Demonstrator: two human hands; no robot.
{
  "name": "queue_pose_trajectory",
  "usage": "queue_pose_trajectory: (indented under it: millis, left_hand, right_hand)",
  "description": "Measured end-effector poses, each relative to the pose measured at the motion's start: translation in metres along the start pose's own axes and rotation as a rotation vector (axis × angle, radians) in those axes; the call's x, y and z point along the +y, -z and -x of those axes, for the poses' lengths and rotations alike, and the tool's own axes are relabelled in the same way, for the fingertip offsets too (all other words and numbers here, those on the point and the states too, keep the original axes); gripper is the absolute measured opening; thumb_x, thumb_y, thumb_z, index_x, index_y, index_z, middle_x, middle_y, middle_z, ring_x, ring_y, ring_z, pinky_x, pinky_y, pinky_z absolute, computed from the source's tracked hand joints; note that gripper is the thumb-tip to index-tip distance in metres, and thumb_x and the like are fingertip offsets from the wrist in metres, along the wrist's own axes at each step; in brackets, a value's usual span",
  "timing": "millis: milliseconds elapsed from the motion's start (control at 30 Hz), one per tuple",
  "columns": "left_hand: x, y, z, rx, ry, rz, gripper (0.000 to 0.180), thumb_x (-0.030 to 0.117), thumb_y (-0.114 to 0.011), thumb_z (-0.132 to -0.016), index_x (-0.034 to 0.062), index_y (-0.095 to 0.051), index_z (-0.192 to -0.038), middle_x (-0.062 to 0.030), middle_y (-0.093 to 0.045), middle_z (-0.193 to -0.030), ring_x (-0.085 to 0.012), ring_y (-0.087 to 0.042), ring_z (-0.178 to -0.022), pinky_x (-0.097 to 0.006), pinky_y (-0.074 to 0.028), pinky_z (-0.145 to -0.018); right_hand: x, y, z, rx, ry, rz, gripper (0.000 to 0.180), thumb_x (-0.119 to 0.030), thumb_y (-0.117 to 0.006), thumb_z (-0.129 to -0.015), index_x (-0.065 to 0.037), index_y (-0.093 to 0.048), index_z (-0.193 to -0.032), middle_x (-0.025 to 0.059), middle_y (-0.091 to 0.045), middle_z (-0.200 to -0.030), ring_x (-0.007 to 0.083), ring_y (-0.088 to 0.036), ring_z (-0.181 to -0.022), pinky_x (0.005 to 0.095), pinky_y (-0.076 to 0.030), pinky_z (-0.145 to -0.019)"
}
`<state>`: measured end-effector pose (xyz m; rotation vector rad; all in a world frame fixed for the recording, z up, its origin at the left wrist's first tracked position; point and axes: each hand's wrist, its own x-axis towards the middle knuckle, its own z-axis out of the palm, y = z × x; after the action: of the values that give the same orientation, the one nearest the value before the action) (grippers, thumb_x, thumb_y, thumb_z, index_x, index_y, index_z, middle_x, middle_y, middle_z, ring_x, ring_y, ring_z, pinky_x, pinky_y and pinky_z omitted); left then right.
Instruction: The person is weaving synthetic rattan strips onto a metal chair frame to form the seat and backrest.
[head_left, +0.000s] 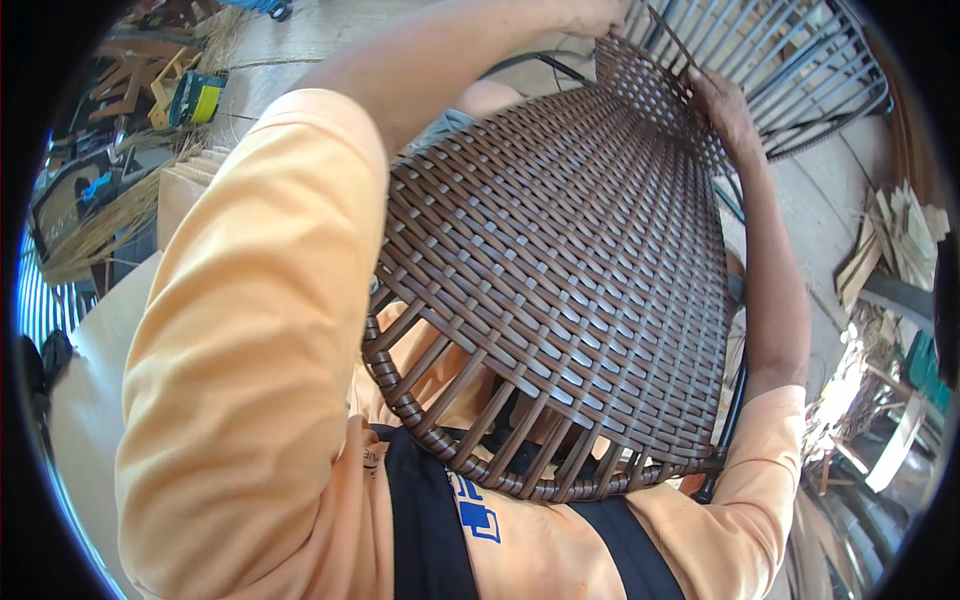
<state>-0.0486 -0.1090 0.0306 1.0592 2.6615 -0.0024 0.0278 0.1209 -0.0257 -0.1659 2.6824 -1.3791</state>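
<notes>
A brown woven chair frame [560, 250] of flat synthetic strips leans against my body, its wide wrapped rim at my chest. Its weave narrows away from me toward a band of bare rods [770, 60] that fan out at the far right. At the top edge my left hand [600, 18], partly cut off by the picture, has its fingers closed at the left side of the narrow woven part. To the right, my right hand [725, 112] is closed at the weave's right edge, fingers curled around a brown strip [672, 38] that slants up between the hands.
Pale boards [90, 360] lie at the left, beside dry fibre bundles [120, 235] and a dark container with a yellow band [205, 103]. Wood offcuts [900, 240] and scraps lie at the right. Under everything is a grey floor [300, 40].
</notes>
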Motion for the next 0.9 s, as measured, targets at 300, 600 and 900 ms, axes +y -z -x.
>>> queue_pose_trajectory:
  millis: [300, 600, 900]
  left_hand:
    - [-0.048, -0.021, -0.001, 0.044, 0.578, 0.869, 0.025, 0.02, -0.051, -0.085, 0.008, -0.062, -0.104, -0.0036, -0.061, -0.07, -0.0155, -0.056, -0.053, -0.03, -0.042, -0.044]
    - [-0.03, -0.049, 0.012, -0.092, 0.547, 1.723, 0.043, 0.023, -0.041, -0.089, 0.0067, -0.041, -0.129, -0.0106, -0.033, -0.141, -0.0341, -0.039, -0.122, -0.054, -0.026, -0.102]
    - [-0.047, -0.061, 0.013, -0.228, 0.61, 1.746, 0.039, 0.029, -0.043, -0.088, 0.0093, -0.047, -0.121, -0.008, -0.046, -0.13, -0.0305, -0.05, -0.109, -0.056, -0.025, -0.1]
  right_hand:
    - [-0.011, -0.016, 0.01, -0.081, -0.132, -0.28, 0.033, -0.034, -0.048, -0.093, -0.005, -0.057, -0.082, -0.0027, -0.042, -0.056, 0.0086, -0.038, -0.049, 0.0253, -0.031, -0.047]
    - [-0.022, -0.017, 0.008, -0.093, -0.19, -0.395, 0.03, -0.03, -0.051, -0.092, -0.001, -0.058, -0.09, 0.0002, -0.048, -0.06, 0.0093, -0.043, -0.053, 0.0239, -0.037, -0.05]
    - [-0.093, -0.009, -0.001, 0.429, 0.688, 0.529, 0.023, -0.013, -0.05, -0.087, -0.003, -0.056, -0.107, 0.0168, -0.059, -0.098, 0.0343, -0.055, -0.095, 0.0401, -0.044, -0.082]
